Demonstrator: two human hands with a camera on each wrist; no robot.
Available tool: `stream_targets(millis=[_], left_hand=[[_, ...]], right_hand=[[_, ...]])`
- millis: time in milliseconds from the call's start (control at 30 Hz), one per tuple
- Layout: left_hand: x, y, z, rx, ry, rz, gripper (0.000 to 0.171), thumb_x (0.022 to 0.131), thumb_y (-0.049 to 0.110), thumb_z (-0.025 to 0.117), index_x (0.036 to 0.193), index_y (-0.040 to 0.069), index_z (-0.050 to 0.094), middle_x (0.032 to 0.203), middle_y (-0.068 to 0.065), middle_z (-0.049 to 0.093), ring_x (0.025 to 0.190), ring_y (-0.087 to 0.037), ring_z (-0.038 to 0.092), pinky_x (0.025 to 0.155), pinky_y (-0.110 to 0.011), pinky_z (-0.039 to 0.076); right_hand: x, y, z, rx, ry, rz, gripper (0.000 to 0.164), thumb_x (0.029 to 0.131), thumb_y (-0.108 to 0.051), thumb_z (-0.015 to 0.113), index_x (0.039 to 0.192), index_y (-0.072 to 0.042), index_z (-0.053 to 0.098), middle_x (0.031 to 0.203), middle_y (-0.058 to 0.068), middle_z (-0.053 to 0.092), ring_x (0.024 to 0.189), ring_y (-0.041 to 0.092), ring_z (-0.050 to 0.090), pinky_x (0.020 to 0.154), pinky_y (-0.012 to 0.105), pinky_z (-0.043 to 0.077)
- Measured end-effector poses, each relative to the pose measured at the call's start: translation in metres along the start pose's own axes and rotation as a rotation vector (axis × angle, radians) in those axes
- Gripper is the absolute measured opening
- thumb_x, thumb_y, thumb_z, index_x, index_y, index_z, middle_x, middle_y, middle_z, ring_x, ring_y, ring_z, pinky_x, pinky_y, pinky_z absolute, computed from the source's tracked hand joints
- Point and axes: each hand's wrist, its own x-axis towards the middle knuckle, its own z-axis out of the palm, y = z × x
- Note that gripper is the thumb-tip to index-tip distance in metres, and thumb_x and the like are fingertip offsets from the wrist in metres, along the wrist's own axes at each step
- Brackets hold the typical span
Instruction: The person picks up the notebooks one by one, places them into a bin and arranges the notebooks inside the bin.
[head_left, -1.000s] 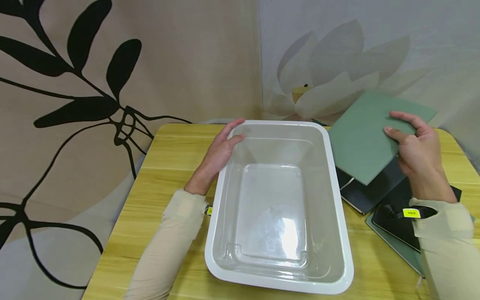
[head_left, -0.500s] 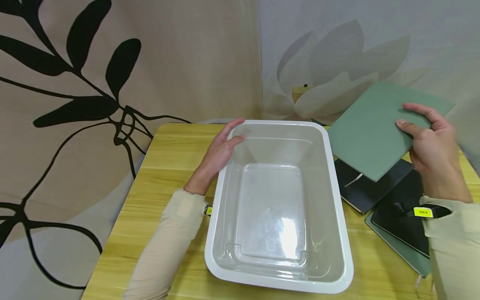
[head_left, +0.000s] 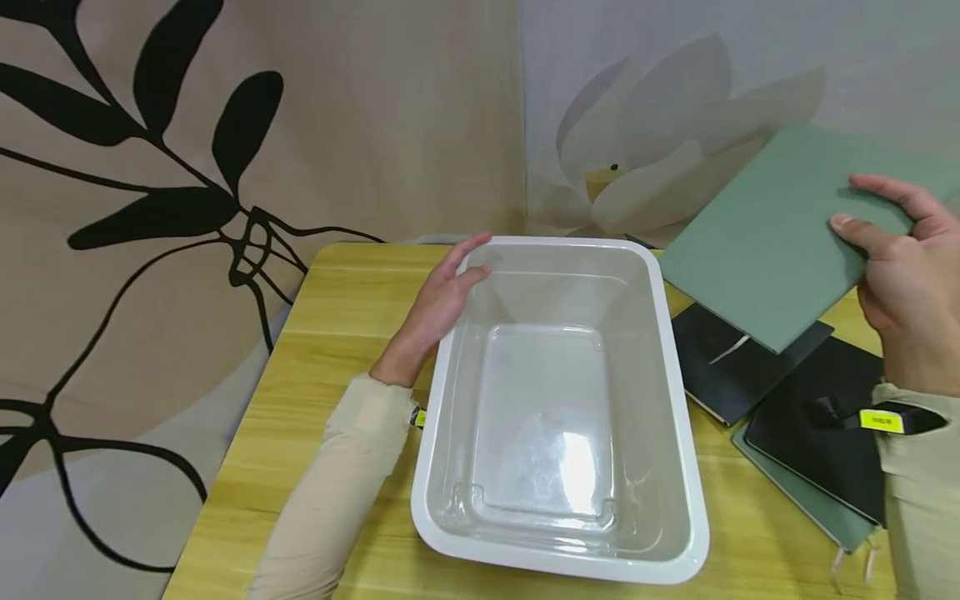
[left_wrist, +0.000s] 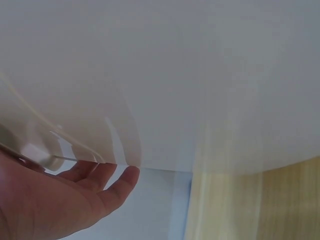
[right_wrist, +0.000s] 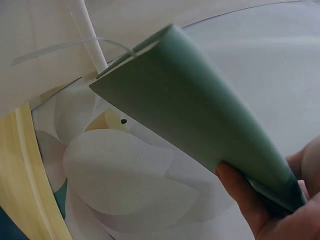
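Note:
In the head view, my right hand pinches a green notebook near its edge and holds it tilted above the table's back right corner. A thin white ribbon hangs from the notebook in the right wrist view. With my left hand I grip the far left corner of a white plastic basin, thumb over the inner side. Seen from the left wrist, the fingers lie against the basin's outer side. Nothing lies inside the basin.
A black notebook lies right of the basin on the wooden table. Near it, another black notebook partly covers a second green notebook. Patterned curtains hang behind the table.
My right hand has moved up and to the right with the green notebook, uncovering more of the black notebooks below. The left hand and basin stay in place.

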Motion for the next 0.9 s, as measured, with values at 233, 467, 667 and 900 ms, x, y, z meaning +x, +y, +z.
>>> stream_targets(millis=[233, 467, 667, 900], left_hand=[[0.003, 0.002, 0.001, 0.029, 0.006, 0.012, 0.042, 0.096, 0.031, 0.048, 0.136, 0.038, 0.042, 0.140, 0.013, 0.038, 0.117, -0.030, 0.050, 0.093, -0.050, 0.044], [0.003, 0.003, 0.002, 0.056, 0.012, 0.019, 0.041, 0.096, 0.031, 0.048, 0.135, 0.039, 0.043, 0.142, 0.015, 0.036, 0.120, -0.024, 0.047, 0.096, -0.048, 0.042], [0.003, 0.002, 0.002, 0.044, 0.006, 0.027, 0.042, 0.096, 0.029, 0.048, 0.137, 0.036, 0.042, 0.141, 0.016, 0.036, 0.117, -0.027, 0.050, 0.094, -0.049, 0.044], [0.003, 0.001, 0.002, 0.015, 0.000, 0.010, 0.040, 0.096, 0.028, 0.047, 0.135, 0.040, 0.043, 0.137, 0.011, 0.042, 0.113, -0.034, 0.053, 0.090, -0.052, 0.045]], right_hand=[[0.006, -0.006, -0.004, 0.039, -0.033, -0.078, 0.041, 0.085, 0.005, 0.060, 0.125, -0.003, 0.056, 0.137, 0.006, 0.034, 0.118, 0.017, 0.049, 0.071, 0.015, 0.052], [0.011, -0.013, -0.008, 0.031, -0.053, -0.110, 0.040, 0.087, 0.008, 0.055, 0.125, -0.005, 0.055, 0.141, 0.005, 0.024, 0.128, 0.018, 0.035, 0.074, 0.011, 0.049], [0.016, -0.015, -0.014, 0.006, -0.085, -0.157, 0.041, 0.089, 0.007, 0.051, 0.127, -0.008, 0.054, 0.147, 0.006, 0.016, 0.132, 0.018, 0.025, 0.090, 0.015, 0.043], [0.043, -0.014, -0.042, 0.121, -0.212, -0.115, 0.053, 0.091, 0.009, 0.047, 0.139, -0.012, 0.042, 0.150, -0.001, 0.015, 0.137, 0.022, 0.022, 0.078, 0.014, 0.050]])
